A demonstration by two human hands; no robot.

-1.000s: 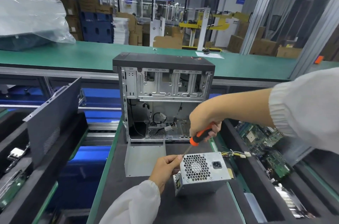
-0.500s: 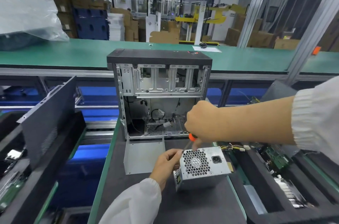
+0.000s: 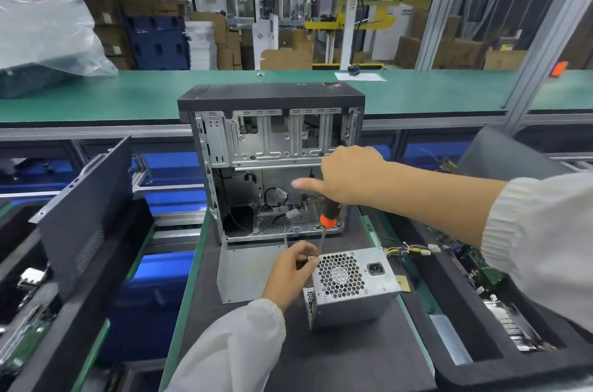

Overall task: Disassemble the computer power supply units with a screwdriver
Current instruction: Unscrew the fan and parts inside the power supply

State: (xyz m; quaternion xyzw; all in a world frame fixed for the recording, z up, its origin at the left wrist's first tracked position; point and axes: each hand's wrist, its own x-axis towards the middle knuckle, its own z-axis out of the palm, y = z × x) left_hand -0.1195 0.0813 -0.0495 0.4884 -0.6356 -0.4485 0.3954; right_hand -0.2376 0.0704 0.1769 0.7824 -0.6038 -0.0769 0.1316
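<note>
A silver power supply unit (image 3: pixel 353 290) with a honeycomb fan grille lies on the dark mat, its yellow cables trailing to the right. My left hand (image 3: pixel 290 274) grips its upper left corner, fingers pinched near the screwdriver tip. My right hand (image 3: pixel 348 176) holds the orange and black screwdriver (image 3: pixel 325 225) from above, the shaft slanting down to that corner. One finger of the right hand sticks out to the left and looks blurred.
An open computer case (image 3: pixel 272 160) stands upright just behind the unit. A loose metal plate (image 3: pixel 250 273) lies left of it. Foam trays (image 3: pixel 475 327) with circuit boards sit at right, a dark side panel (image 3: pixel 86 215) leans at left. A green conveyor (image 3: pixel 128 93) runs behind.
My right hand has risen and turned on the screwdriver, showing more of the handle, with a finger now extended. The left hand and the power supply unit stay in place.
</note>
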